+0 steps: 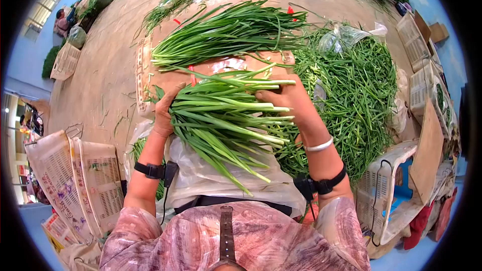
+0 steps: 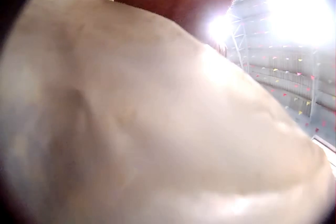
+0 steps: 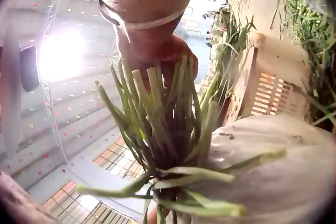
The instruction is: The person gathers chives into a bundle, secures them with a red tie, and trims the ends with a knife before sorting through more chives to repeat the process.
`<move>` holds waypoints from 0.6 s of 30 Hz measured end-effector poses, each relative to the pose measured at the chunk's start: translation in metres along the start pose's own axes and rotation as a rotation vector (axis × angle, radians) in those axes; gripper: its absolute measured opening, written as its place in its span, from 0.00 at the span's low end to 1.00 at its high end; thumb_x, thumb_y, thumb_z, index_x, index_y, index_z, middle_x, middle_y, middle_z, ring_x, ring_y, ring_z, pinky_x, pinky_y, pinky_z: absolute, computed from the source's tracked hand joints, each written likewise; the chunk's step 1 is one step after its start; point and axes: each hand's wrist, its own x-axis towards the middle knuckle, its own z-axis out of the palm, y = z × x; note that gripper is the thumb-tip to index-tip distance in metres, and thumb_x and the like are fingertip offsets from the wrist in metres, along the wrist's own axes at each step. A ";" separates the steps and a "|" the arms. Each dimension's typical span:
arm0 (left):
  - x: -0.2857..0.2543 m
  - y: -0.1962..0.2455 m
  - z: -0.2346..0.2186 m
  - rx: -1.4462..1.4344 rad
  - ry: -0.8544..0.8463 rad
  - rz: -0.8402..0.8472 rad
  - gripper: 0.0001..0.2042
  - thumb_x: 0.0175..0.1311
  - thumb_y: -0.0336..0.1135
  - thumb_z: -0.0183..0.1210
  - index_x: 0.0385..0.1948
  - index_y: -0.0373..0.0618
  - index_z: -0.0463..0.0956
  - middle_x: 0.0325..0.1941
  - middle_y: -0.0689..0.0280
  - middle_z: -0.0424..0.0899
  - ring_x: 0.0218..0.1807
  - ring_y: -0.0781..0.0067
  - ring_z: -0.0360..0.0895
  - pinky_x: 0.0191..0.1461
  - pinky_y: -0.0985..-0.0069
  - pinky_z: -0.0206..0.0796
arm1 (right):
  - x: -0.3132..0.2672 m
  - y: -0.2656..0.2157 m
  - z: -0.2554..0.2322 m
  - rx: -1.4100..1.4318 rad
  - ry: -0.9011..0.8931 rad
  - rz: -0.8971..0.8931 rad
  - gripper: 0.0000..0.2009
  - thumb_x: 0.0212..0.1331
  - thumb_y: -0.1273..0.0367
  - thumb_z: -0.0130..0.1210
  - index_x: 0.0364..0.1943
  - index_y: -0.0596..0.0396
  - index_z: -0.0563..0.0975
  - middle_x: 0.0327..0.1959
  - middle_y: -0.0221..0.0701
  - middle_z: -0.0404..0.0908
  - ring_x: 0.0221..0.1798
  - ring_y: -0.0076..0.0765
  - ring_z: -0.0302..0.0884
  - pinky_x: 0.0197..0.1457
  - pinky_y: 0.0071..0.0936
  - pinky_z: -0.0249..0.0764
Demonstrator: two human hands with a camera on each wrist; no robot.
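Note:
A loose bunch of garlic chives [image 1: 226, 115], with long green leaves and pale cut ends, lies across both hands above the lap. My left hand [image 1: 165, 110] grips its leafy side, most of the fingers hidden beneath. At the pale ends, my right hand [image 1: 293, 98] has its fingers in among the stalks and holds some of them. The right wrist view shows the cut stalks [image 3: 157, 113] fanned out in front of that hand [image 3: 163, 50]. In the left wrist view pale plastic sheeting [image 2: 131, 108] hides the left hand's work.
Just beyond, more chives [image 1: 226, 32] lie on an upturned crate [image 1: 144, 78]. A big heap of loose green leaves [image 1: 351, 100] spreads at the right. Plastic crates [image 1: 98, 175] stand at the left, with another crate [image 1: 376, 195] at the right. Plastic sheeting [image 1: 201, 170] covers the lap.

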 end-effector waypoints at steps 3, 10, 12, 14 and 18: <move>-0.001 -0.003 0.002 0.071 0.019 0.062 0.24 0.48 0.26 0.61 0.51 0.37 0.70 0.46 0.58 0.78 0.43 0.71 0.77 0.48 0.77 0.68 | -0.025 0.004 -0.016 0.073 -0.010 0.098 0.04 0.48 0.74 0.57 0.26 0.63 0.77 0.25 0.29 0.78 0.26 0.19 0.72 0.28 0.18 0.66; -0.001 -0.010 0.001 0.043 -0.023 0.167 0.22 0.44 0.23 0.61 0.47 0.37 0.72 0.41 0.58 0.79 0.39 0.67 0.77 0.44 0.77 0.68 | -0.100 0.023 -0.108 0.676 0.006 -0.044 0.10 0.51 0.67 0.59 0.23 0.58 0.72 0.24 0.34 0.75 0.19 0.25 0.72 0.25 0.27 0.73; 0.000 -0.001 0.000 0.114 -0.036 0.212 0.22 0.44 0.23 0.61 0.46 0.36 0.72 0.40 0.58 0.79 0.39 0.67 0.77 0.43 0.77 0.68 | -0.108 0.023 -0.132 0.279 0.172 0.206 0.09 0.51 0.66 0.59 0.26 0.57 0.74 0.25 0.34 0.76 0.21 0.28 0.74 0.33 0.31 0.75; 0.003 0.010 0.002 0.188 -0.032 0.292 0.22 0.43 0.21 0.60 0.46 0.36 0.73 0.39 0.58 0.79 0.37 0.68 0.76 0.41 0.78 0.68 | -0.101 0.023 -0.139 -0.130 0.291 0.453 0.10 0.51 0.65 0.60 0.29 0.57 0.76 0.27 0.34 0.76 0.24 0.31 0.76 0.36 0.33 0.75; 0.001 0.020 0.004 0.204 -0.026 0.306 0.22 0.44 0.21 0.60 0.47 0.38 0.74 0.40 0.57 0.79 0.38 0.66 0.77 0.42 0.77 0.69 | -0.071 0.016 -0.088 -0.381 0.143 0.291 0.20 0.49 0.69 0.58 0.48 0.61 0.74 0.46 0.43 0.76 0.45 0.35 0.77 0.43 0.28 0.75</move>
